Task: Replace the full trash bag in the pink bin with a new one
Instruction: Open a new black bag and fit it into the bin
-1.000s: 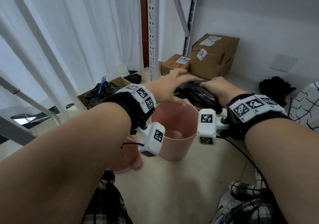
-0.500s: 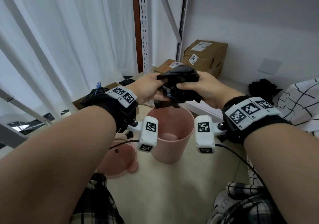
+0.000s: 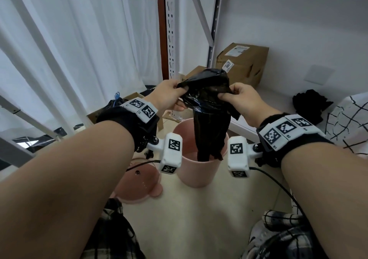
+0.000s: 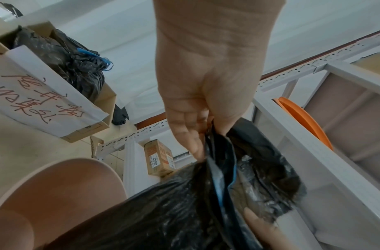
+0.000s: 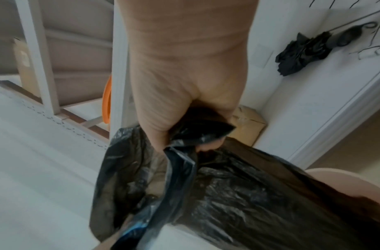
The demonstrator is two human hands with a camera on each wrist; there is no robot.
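Note:
A new black trash bag (image 3: 211, 119) with a blue drawstring hangs from both my hands above the pink bin (image 3: 197, 171), and its lower end dips inside the bin. My left hand (image 3: 169, 95) pinches the bag's top edge on the left, my right hand (image 3: 237, 97) grips it on the right. In the left wrist view the left hand (image 4: 204, 135) pinches the bag (image 4: 206, 211) beside the bin's rim (image 4: 56, 177). In the right wrist view the right hand (image 5: 185, 132) clutches bunched bag plastic (image 5: 227, 194).
The pink lid (image 3: 139, 185) lies on the floor left of the bin. A cardboard box holding a tied full black bag (image 3: 117, 103) stands at the left by the curtain. Cardboard boxes (image 3: 241, 65), a shelf upright (image 3: 171, 29) and a black umbrella (image 3: 310, 105) stand behind.
Both hands lifted the crumpled black bag from near the bin's rim and drew it up; it has unrolled and now hangs down into the bin.

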